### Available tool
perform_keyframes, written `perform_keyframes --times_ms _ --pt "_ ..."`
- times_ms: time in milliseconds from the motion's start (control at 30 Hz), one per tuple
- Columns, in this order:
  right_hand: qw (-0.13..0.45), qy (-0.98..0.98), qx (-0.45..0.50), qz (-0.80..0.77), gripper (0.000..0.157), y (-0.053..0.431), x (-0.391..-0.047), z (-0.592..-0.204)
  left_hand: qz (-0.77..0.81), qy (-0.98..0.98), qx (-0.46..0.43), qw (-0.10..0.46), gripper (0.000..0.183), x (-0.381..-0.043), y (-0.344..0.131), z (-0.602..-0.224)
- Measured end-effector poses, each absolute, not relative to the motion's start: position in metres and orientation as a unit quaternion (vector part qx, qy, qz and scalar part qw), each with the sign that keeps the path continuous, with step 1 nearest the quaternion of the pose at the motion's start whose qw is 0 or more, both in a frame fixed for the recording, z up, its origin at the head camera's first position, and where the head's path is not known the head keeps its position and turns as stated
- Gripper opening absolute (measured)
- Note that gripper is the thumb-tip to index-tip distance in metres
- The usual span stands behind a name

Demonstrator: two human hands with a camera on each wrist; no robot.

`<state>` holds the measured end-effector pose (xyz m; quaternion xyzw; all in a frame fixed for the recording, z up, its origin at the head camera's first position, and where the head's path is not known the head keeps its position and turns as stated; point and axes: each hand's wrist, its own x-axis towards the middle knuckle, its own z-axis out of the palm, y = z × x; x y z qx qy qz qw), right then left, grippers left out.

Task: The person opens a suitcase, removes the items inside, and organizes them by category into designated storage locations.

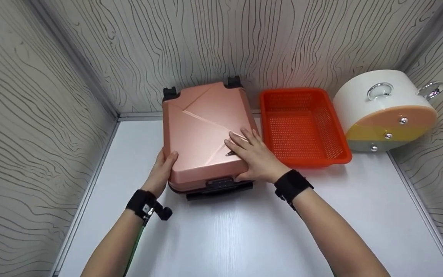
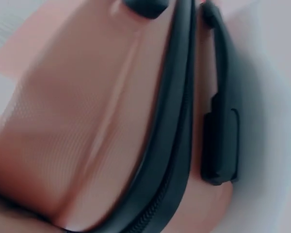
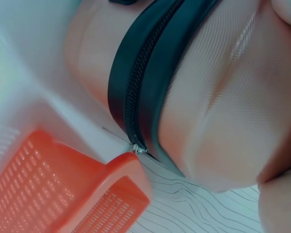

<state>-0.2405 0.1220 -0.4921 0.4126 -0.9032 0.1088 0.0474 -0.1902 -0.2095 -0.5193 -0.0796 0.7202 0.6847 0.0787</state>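
A rose-pink hard-shell suitcase (image 1: 202, 130) lies flat on the white table, its black wheels (image 1: 170, 92) toward the back wall. At its near left corner my left hand (image 1: 160, 173) grips the edge, thumb on top and fingers down the side. My right hand (image 1: 258, 157) rests on the near right part of the lid, fingers spread and fairly straight, thumb lower on the front edge. A black handle (image 2: 220, 145) shows on the suitcase in the left wrist view. The black zipper band (image 3: 140, 73) curves round it in the right wrist view, with a metal zipper pull (image 3: 138, 149).
Close to the suitcase's right side stands an orange perforated plastic basket (image 1: 346, 156). Farther right is a white rounded box (image 1: 375, 90) with a striped coloured front, round knobs and silver handles. Wood-grain patterned walls (image 1: 221, 42) enclose the table (image 1: 221, 238) at the back and sides.
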Motion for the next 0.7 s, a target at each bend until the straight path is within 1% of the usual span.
perform_keyframes --times_ms 200,467,633,700 --pt "0.031 -0.898 0.423 0.113 0.120 0.122 -0.238 -0.490 0.675 0.727 -0.115 0.049 0.088 -0.165 -0.201 -0.521" --pt "0.008 -0.896 0.434 0.095 0.118 0.118 -0.240 -0.485 0.680 0.722 -0.126 0.009 0.085 -0.142 -0.190 -0.522" --pt "0.024 -0.893 0.446 0.058 0.115 0.117 -0.243 -0.482 0.651 0.744 -0.151 0.011 0.097 -0.132 -0.184 -0.522" --pt "0.028 -0.893 0.447 0.045 0.112 0.118 -0.245 -0.481 0.637 0.757 -0.147 0.003 0.099 -0.130 -0.180 -0.524"
